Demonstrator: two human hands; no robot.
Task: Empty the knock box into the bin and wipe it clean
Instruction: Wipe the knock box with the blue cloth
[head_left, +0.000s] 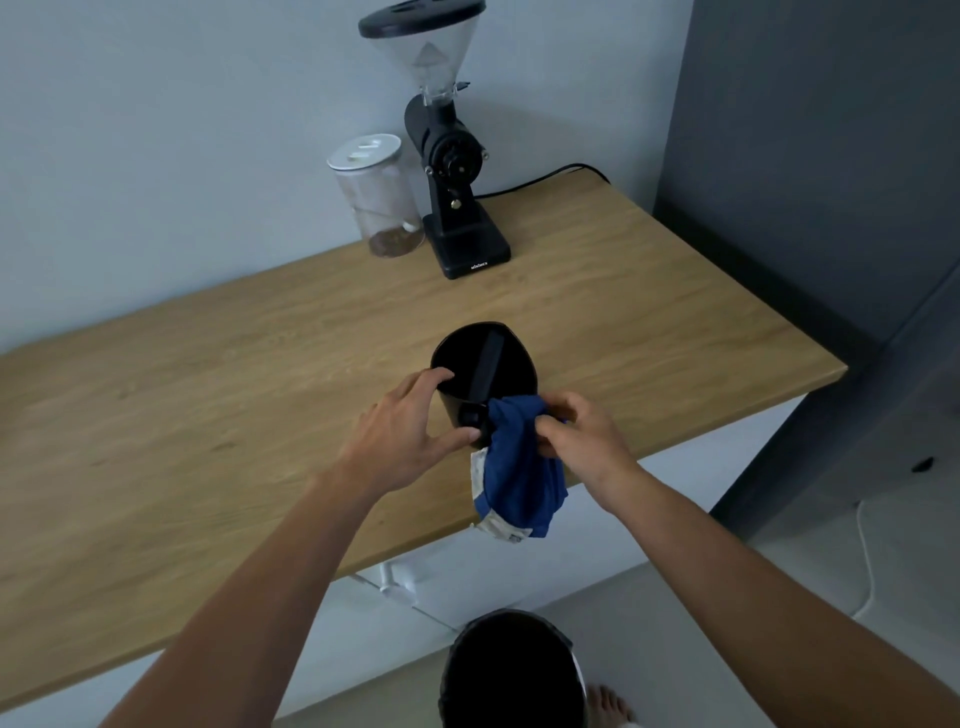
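The wooden counter (208, 415) runs from the left edge to a right end beside a dark grey panel. At its back edge, against the wall, stands a clear jar (378, 197) with a white lid and a little brown matter at the bottom. Just right of it, close but whether touching I cannot tell, stands a black grinder (452, 171) with a clear hopper; its cord (540, 179) trails right along the back edge.

Near the front edge, toward the right end, the black knock box (483, 374) stands upright on the counter, its open top showing a dark bar across the middle. The left hand (410, 431) grips the box from its left side, fingers curled over the rim and thumb pressed on the front wall. The right hand (582, 436) is pinched shut on a blue cloth (519, 467), bunched against the box's near right side; the rest of the cloth, with a pale edge strip, hangs down past the counter's front edge.

Below the front edge are white cabinet fronts. On the floor under the hands stands a round bin (511, 670) with a dark inside and shiny rim, and a bare foot (610, 704) is just right of it.
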